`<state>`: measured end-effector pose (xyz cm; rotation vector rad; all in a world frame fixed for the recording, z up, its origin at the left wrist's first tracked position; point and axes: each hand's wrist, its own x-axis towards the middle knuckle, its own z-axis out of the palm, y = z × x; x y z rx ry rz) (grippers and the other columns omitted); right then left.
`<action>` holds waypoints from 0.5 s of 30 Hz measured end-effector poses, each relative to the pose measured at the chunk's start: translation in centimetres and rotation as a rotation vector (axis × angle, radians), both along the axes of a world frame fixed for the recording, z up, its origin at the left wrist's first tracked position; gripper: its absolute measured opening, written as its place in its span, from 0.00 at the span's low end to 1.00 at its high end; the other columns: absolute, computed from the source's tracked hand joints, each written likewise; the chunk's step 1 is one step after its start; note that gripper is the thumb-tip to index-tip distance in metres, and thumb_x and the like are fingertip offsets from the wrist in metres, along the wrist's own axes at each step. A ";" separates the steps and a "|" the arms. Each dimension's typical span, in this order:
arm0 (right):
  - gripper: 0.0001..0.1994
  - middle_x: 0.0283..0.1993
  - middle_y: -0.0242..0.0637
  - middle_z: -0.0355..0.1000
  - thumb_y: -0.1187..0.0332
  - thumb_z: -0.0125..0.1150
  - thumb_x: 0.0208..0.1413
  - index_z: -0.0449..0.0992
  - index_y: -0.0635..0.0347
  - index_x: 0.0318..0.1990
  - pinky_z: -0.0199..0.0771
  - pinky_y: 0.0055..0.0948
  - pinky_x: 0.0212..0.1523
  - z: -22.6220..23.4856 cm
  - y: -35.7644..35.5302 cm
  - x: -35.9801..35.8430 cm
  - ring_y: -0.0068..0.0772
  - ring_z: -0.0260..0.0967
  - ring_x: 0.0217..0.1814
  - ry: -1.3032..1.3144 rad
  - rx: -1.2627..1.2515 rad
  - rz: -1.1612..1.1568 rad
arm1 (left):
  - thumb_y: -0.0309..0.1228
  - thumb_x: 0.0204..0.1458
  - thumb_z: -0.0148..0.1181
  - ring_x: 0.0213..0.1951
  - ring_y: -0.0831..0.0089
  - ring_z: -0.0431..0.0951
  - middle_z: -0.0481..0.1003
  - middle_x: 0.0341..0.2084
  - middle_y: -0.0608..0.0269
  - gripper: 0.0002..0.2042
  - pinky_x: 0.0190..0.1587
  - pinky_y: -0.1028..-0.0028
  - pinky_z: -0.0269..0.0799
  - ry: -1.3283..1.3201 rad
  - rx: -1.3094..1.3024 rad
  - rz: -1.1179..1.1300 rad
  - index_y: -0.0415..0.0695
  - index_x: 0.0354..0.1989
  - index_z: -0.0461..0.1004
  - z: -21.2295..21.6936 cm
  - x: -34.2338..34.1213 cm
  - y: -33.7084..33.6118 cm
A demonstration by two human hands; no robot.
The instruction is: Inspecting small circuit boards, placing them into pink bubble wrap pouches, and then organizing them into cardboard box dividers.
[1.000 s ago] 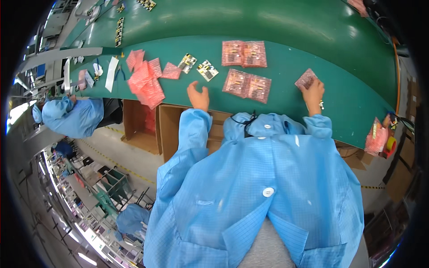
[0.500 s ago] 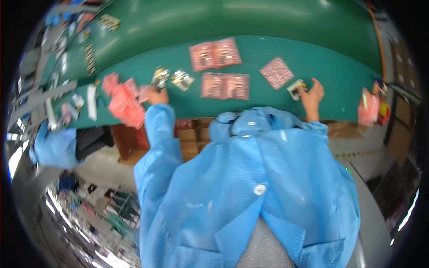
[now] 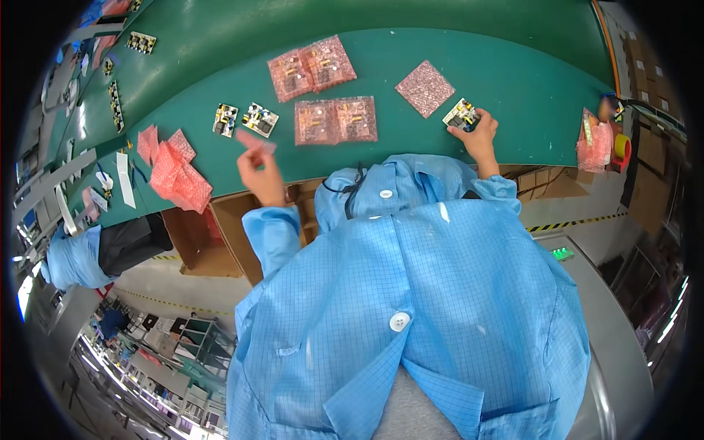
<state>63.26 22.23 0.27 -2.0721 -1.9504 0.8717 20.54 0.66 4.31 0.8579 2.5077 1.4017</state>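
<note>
Right hand [image 3: 480, 136] gripping small green circuit board [image 3: 461, 114]; left hand [image 3: 258, 165] pinching pink bubble bag [image 3: 256, 141] — 4 boards bagged, 2 bare boards [image 3: 246, 118] left.

Green bench [image 3: 513, 73], cardboard boxes [image 3: 198, 235] beneath, grey floor [image 3: 147, 275].

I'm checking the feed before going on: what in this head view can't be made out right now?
- Left hand: motion-blurred; the small pink piece at its fingers cannot be identified.
- Right hand: its fingers cover part of the circuit board, so the grasp is unclear.
- Bagged boards: the pink bubble wrap hides the contents.
- Pink items and tape roll at the belt's right end: too small and distorted near the rim.
</note>
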 end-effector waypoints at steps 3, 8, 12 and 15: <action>0.49 0.60 0.53 0.54 0.53 0.81 0.35 0.57 0.59 0.64 0.59 0.43 0.64 0.3 -0.4 -0.4 0.52 0.52 0.64 0.018 -0.005 0.083 | 0.19 0.47 0.64 0.32 0.69 0.74 0.74 0.31 0.60 0.07 0.37 0.72 0.71 0.041 0.098 -0.295 0.40 0.35 0.75 3.4 6.1 3.9; 0.45 0.65 0.53 0.52 0.53 0.75 0.45 0.55 0.62 0.66 0.57 0.41 0.67 2.7 -2.3 -0.7 0.51 0.51 0.69 0.122 -0.054 -0.009 | 0.25 0.51 0.64 0.46 0.60 0.78 0.77 0.42 0.54 0.10 0.48 0.67 0.73 -0.143 -0.051 -0.791 0.39 0.42 0.77 4.0 11.6 8.4; 0.32 0.68 0.46 0.58 0.57 0.63 0.57 0.62 0.65 0.64 0.52 0.42 0.70 17.1 -4.6 -0.9 0.43 0.55 0.70 0.544 -0.350 0.300 | 0.32 0.55 0.62 0.56 0.58 0.72 0.72 0.54 0.52 0.20 0.58 0.64 0.67 -0.525 -0.183 -1.043 0.41 0.55 0.71 9.2 13.0 7.4; 0.31 0.71 0.48 0.55 0.58 0.62 0.57 0.64 0.63 0.64 0.45 0.48 0.72 24.6 -7.5 0.2 0.50 0.47 0.75 0.744 -0.461 0.665 | 0.31 0.54 0.62 0.68 0.52 0.58 0.64 0.62 0.48 0.27 0.67 0.61 0.55 -0.499 -0.277 -1.269 0.40 0.62 0.64 15.3 11.8 2.4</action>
